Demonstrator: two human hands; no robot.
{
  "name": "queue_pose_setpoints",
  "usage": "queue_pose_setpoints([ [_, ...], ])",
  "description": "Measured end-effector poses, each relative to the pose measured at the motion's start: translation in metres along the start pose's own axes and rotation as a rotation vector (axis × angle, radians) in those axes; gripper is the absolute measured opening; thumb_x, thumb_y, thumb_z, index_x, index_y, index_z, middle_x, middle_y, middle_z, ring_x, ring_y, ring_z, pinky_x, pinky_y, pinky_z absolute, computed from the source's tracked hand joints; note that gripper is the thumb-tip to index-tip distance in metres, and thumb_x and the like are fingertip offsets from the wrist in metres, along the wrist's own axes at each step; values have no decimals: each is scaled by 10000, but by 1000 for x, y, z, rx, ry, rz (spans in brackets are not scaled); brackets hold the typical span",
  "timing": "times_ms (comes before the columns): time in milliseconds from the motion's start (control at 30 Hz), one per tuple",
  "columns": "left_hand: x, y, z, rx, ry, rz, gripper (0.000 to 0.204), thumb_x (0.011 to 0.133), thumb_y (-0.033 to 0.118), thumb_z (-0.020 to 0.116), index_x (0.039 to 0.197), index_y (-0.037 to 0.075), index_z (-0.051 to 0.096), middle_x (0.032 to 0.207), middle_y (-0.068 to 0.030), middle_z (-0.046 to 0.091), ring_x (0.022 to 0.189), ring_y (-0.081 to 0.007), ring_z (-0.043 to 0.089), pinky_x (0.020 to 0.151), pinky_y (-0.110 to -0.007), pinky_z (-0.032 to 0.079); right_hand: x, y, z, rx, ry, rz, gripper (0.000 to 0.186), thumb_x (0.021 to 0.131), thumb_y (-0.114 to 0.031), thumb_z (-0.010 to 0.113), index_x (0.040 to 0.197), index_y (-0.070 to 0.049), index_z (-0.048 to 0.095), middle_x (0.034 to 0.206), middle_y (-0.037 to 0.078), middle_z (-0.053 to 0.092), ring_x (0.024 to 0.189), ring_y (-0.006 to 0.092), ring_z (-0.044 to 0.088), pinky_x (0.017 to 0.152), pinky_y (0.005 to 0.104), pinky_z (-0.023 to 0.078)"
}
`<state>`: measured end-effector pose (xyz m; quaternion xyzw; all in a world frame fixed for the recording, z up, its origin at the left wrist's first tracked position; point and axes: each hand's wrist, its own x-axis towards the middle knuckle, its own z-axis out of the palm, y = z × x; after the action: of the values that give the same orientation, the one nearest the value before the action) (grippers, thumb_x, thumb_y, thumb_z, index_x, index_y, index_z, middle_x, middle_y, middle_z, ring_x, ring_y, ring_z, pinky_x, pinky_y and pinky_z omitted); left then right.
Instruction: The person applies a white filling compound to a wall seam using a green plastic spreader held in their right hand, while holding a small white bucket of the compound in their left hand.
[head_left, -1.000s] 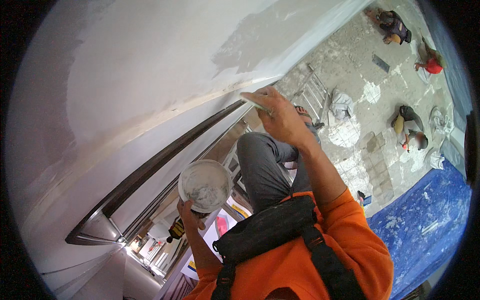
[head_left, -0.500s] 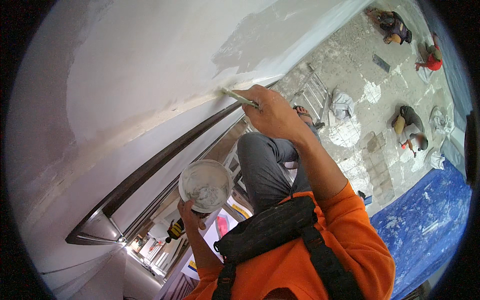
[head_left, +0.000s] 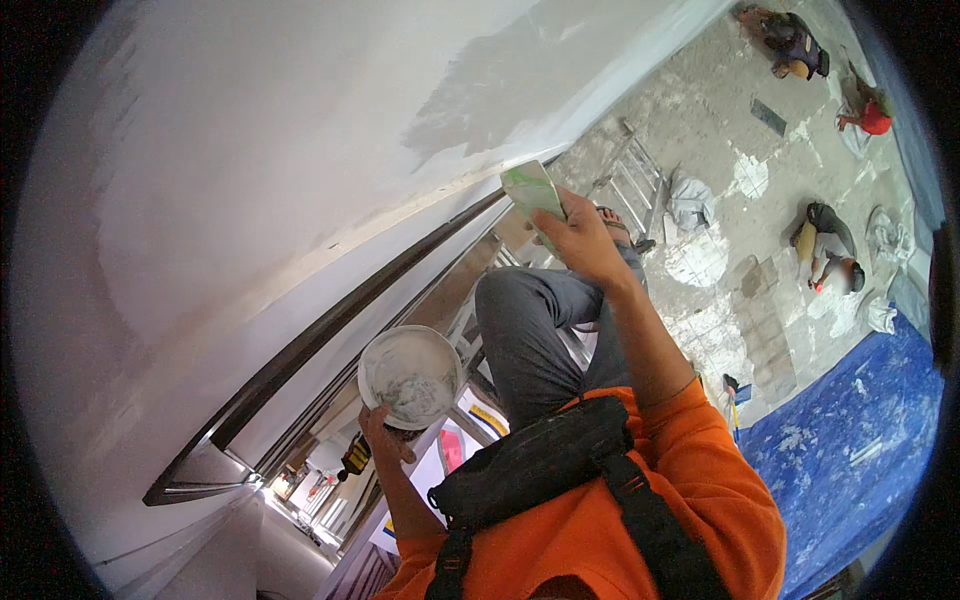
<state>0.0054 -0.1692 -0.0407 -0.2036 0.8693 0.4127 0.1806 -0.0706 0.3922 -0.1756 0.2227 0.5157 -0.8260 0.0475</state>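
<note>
My right hand grips a flat putty spreader, pale with green smears on its face. The blade is held up beside the wall, near a ledge with a dark trim strip below it; whether it touches the wall I cannot tell. A darker grey patch of filler shows on the wall above. Lower on the left, my left hand is closed on a round white tub. Whitish paste coats the tub's bottom and sides.
My bent knee and sandalled foot are high above the floor. A ladder and a white sack lie below. Several people crouch at the right, one person nearest. A blue tarp covers the lower right.
My right hand has drawn the spreader back from the wall, toward the right, and turned it so its flat face shows. My left hand and the tub have barely moved.
</note>
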Motion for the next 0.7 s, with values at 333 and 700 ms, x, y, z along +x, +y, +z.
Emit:
queue_pose_setpoints([
  [333, 0, 32, 21, -268, 164, -223, 587, 778, 204, 707, 1288, -59, 584, 1189, -199, 650, 1050, -339, 664, 922, -485, 553, -7, 8, 60, -254, 418, -311, 329, 942, -103, 609, 1250, 10, 634, 1043, 261, 691, 959, 416, 681, 873, 435, 522],
  [700, 4, 11, 0, 803, -41, 834, 438, 855, 231, 690, 1234, 26, 617, 1262, -175, 583, 1142, -326, 577, 995, -482, 477, 64, 54, -25, -730, 274, 24, 399, 883, -177, 669, 1250, -36, 604, 1091, 294, 694, 1029, 493, 660, 890, 551, 523],
])
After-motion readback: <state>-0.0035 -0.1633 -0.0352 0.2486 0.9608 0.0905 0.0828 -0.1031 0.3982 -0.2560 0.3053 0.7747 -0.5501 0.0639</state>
